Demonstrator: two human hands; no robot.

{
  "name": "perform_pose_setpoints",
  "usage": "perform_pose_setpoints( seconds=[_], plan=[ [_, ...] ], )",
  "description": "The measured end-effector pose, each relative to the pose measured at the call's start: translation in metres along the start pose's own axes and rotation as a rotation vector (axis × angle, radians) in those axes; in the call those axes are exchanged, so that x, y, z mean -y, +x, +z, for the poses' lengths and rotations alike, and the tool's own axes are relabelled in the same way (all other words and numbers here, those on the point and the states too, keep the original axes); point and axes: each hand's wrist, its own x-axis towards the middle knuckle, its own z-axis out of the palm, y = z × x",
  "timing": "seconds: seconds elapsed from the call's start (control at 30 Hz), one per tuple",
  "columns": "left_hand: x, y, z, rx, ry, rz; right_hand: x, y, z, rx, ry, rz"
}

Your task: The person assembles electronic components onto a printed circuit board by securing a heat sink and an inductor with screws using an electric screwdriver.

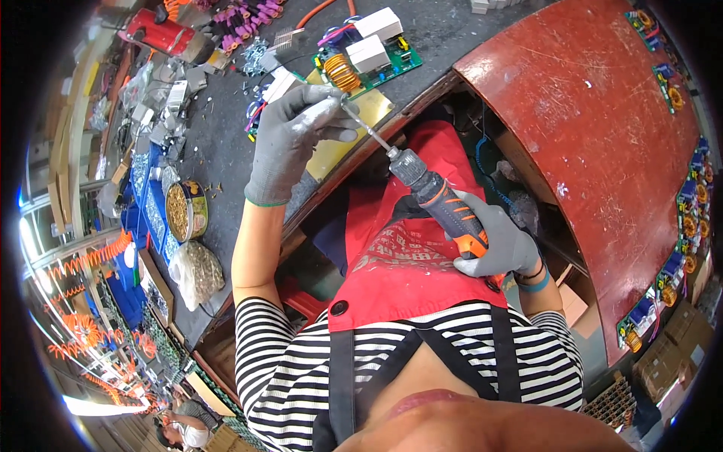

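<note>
My right hand (503, 239), in a grey glove, is wrapped round a black and orange cordless screwdriver (439, 197). Its long thin bit (369, 130) points up and left, toward the bench. At the bit's tip, the thumb and forefinger of my gloved left hand (297, 135) are pinched together; whatever they hold is too small to name. Just beyond lies a green circuit board (410, 62) with a copper-wound coil (341, 73) and white blocks (369, 54). A second board (254, 113) is partly hidden behind my left hand. A brass-coloured plate (374, 108) lies under the bit.
Loose screws (257, 57) and a red tool (167, 38) lie at the far left. Nearer stand a tin of small brass-coloured parts (181, 212) and a filled plastic bag (197, 273). A red tabletop (557, 90) curves along the right, with several boards (689, 218) on its edge.
</note>
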Motion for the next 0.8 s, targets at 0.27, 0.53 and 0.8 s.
perform_pose_setpoints(
  seconds=[0.27, 0.53, 0.8],
  plan=[
    [0.006, 0.082, 0.005, -0.158, 1.504, 0.953, -0.018, 0.004, 0.01, -0.259, 0.421, 0.092],
    [0.026, 0.091, 0.003, -0.029, 1.202, 0.542, -0.032, -0.005, 0.009, -0.333, 0.493, 0.097],
    [0.031, 0.097, 0.004, -0.045, 1.073, 0.665, -0.04, -0.003, 0.009, -0.278, 0.533, 0.149]
  ],
)
